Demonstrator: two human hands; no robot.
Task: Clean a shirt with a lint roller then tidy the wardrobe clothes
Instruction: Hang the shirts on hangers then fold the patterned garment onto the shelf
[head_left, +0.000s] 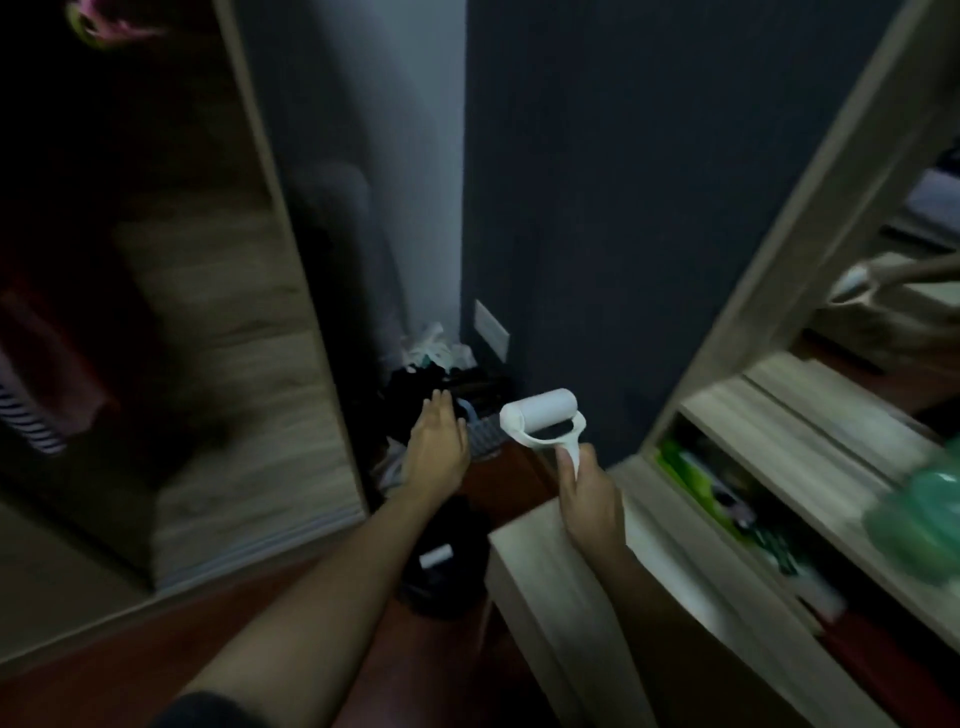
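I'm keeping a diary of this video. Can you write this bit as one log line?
right hand: holds lint roller by handle | left hand: open, empty, reaching toward dark clothes pile | shirt: not seen

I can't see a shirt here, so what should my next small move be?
Probably turn left toward the open wardrobe. Your right hand already grips the lint roller, your left hand is open and empty, and striped clothing shows inside.

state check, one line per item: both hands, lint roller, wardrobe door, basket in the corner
left hand: empty, palm down, fingers extended toward the basket
right hand: closed on the roller's handle
lint roller: held up, roll end upward, touching nothing else
wardrobe door: open, dim clothes visible inside
basket: on the floor in the corner, dark items piled in it
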